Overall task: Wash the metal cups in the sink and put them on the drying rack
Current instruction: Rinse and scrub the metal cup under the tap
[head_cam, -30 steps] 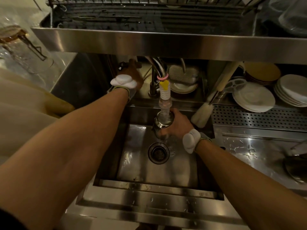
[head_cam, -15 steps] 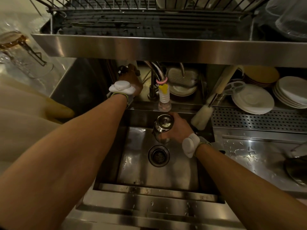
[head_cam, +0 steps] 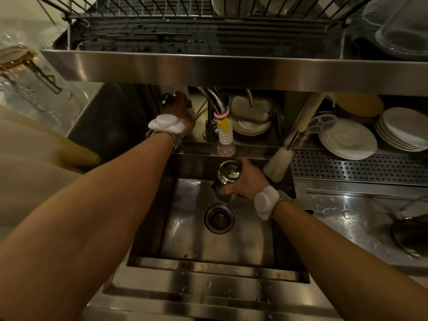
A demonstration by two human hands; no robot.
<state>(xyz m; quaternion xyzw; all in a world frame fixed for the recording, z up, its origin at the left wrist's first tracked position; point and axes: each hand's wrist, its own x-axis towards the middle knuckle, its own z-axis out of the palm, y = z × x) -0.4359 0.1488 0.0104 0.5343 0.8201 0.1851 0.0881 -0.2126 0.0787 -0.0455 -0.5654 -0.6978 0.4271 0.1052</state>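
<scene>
My right hand (head_cam: pixel 249 179) grips a metal cup (head_cam: pixel 225 179) over the steel sink (head_cam: pixel 185 228), just below the white ribbed faucet nozzle (head_cam: pixel 225 139). The cup's mouth faces up and slightly toward me. No water runs from the nozzle. My left hand (head_cam: pixel 181 112) reaches to the back left under the shelf and holds the faucet handle (head_cam: pixel 168 99); its fingers are partly hidden. The wire drying rack (head_cam: pixel 185 22) sits on the steel shelf above the sink.
The drain (head_cam: pixel 218 218) lies in the sink's middle. A bottle brush (head_cam: pixel 279 164) leans at the sink's back right. White plates (head_cam: pixel 347 140) are stacked on the perforated counter at right. A pot lid (head_cam: pixel 410 235) lies far right. Glassware (head_cam: pixel 403 26) stands on the shelf's right end.
The water flow from the nozzle has stopped. My right hand has lowered the cup away from the nozzle. My left hand stays at the faucet handle.
</scene>
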